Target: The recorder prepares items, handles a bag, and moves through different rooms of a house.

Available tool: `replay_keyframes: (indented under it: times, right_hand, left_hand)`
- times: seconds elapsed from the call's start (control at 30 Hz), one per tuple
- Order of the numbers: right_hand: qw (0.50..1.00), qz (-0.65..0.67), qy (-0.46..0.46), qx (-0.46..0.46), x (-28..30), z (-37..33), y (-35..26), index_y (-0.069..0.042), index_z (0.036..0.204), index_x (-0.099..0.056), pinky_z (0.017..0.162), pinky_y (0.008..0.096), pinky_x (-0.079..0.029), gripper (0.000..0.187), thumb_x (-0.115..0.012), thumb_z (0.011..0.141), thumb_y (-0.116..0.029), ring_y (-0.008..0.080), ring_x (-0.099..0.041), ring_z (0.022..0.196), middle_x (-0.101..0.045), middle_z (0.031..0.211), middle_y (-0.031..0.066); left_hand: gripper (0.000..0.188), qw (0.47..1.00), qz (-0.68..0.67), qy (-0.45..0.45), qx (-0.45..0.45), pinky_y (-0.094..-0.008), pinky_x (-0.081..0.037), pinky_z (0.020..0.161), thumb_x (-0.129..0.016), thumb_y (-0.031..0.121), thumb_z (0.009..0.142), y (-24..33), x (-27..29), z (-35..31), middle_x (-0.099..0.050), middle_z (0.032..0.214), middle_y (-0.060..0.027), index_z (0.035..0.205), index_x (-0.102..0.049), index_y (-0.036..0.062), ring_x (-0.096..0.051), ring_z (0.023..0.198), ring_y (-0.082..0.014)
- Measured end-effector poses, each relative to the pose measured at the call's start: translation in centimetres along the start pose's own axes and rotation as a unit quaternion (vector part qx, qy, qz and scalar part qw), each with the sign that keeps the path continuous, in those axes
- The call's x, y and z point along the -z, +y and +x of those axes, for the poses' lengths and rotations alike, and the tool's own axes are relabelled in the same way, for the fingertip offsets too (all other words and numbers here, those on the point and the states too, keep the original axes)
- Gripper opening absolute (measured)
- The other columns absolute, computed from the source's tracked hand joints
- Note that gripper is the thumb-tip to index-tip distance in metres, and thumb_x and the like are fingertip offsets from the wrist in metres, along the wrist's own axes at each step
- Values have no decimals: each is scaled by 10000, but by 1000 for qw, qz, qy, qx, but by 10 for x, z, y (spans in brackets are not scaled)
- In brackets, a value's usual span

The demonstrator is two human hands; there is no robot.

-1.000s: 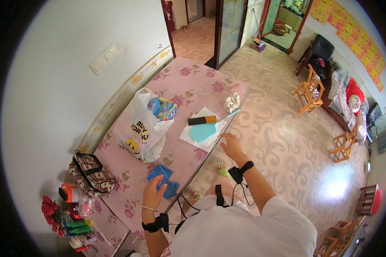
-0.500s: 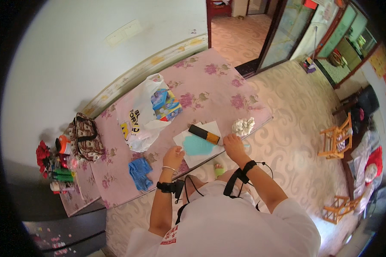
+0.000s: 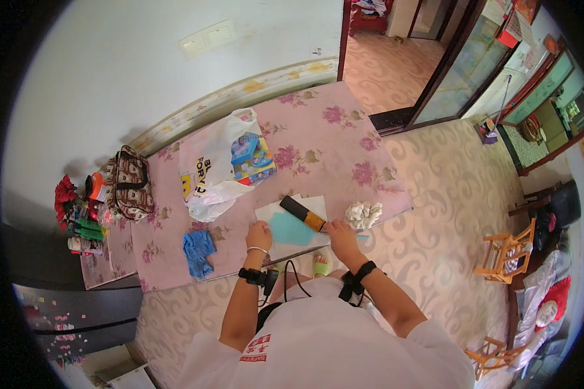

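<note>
White paper sheets (image 3: pixel 315 203) lie at the table's front edge with a flat turquoise piece (image 3: pixel 285 228) on them. Across these rests a long black item with an amber end (image 3: pixel 295 208); its kind is unclear. My left hand (image 3: pixel 259 236), fingers curled closed, is at the left edge of the turquoise piece; what it pinches is hidden. Closed beside the amber end, my right hand (image 3: pixel 342 235) has a thin light-blue strip (image 3: pixel 363 238) showing past it. Whether it grips that strip or the amber end cannot be made out.
On the flowered table (image 3: pixel 298 126) are a crumpled white cloth (image 3: pixel 363 214), a blue cloth (image 3: pixel 198 253) and a white plastic bag (image 3: pixel 209 162) with a blue box (image 3: pixel 252 159). A patterned bag (image 3: pixel 130 185) stands left; wooden chairs (image 3: pixel 506 251) are off right.
The whole view has shifted. My left hand's fingers are more tightly curled at the turquoise piece, and my right hand has come closer to the amber end.
</note>
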State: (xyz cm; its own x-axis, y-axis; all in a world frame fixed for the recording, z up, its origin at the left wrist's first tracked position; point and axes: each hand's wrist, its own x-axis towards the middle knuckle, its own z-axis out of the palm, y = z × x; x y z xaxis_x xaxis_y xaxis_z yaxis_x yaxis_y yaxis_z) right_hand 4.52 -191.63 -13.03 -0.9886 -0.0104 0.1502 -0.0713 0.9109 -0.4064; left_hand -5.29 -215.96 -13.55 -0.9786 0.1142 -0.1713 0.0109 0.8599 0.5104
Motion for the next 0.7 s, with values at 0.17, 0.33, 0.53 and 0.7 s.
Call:
replay_keyframes:
  times: [0.17,0.33,0.53,0.7]
  right_hand:
    - [996,21,64,-53,-1,25,-21,-38,873,-497,719,405,-417,226,-595,690,-128,297,-507,843,-505,879,110]
    - [994,42,86,-44,1,55,-34,-38,898,-501,744,413,-415,327,-655,664,-206,300,-505,836,-505,849,109]
    - [996,84,-13,-18,-9,62,-16,-34,968,-531,769,403,-432,357,-651,678,-205,301,-510,895,-518,931,134]
    - [989,115,-44,-77,13,61,-21,-40,960,-535,763,409,-442,302,-621,697,-161,321,-517,895,-528,925,135]
  left_hand:
    - [187,998,-57,18,10,-435,-447,750,-496,104,776,-19,-16,2,-552,928,-182,946,-557,59,-545,853,-359]
    - [196,983,-168,-1,70,-317,-485,561,-490,26,791,-50,-36,-7,-544,751,-111,985,-516,13,-585,604,-213]
    - [242,967,-233,-42,95,-315,-478,675,-582,133,753,-34,-25,-19,-590,780,-112,966,-543,25,-595,734,-221]
    - [266,926,-369,-79,28,-266,-478,629,-590,142,783,-4,-4,-21,-591,791,-53,1014,-555,16,-584,724,-136]
